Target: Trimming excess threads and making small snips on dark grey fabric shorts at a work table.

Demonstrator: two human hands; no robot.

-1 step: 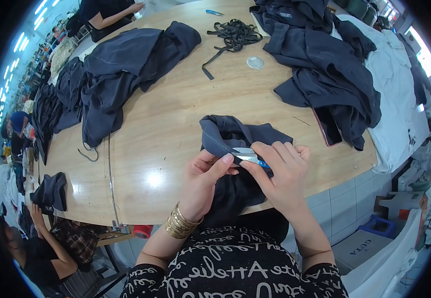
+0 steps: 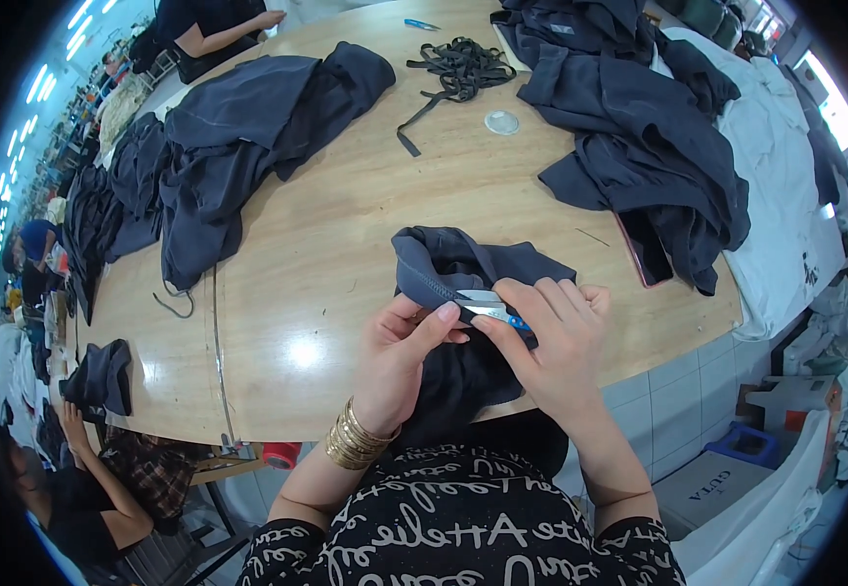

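Nothing has moved. My left hand (image 2: 397,359) pinches the dark cloth (image 2: 412,266) at the table (image 2: 326,234) edge; my right hand (image 2: 559,337) grips small scissors (image 2: 484,308) — I should go slow — cloth flat, tips careful.

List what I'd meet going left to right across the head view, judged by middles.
Large heap of dark navy fabric, left hand, silver-bladed blue-handled snips, right hand, black phone with pinkish edge, large white cloth.

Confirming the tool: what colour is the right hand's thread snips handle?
The thread snips handle is blue, seen best in the head view.
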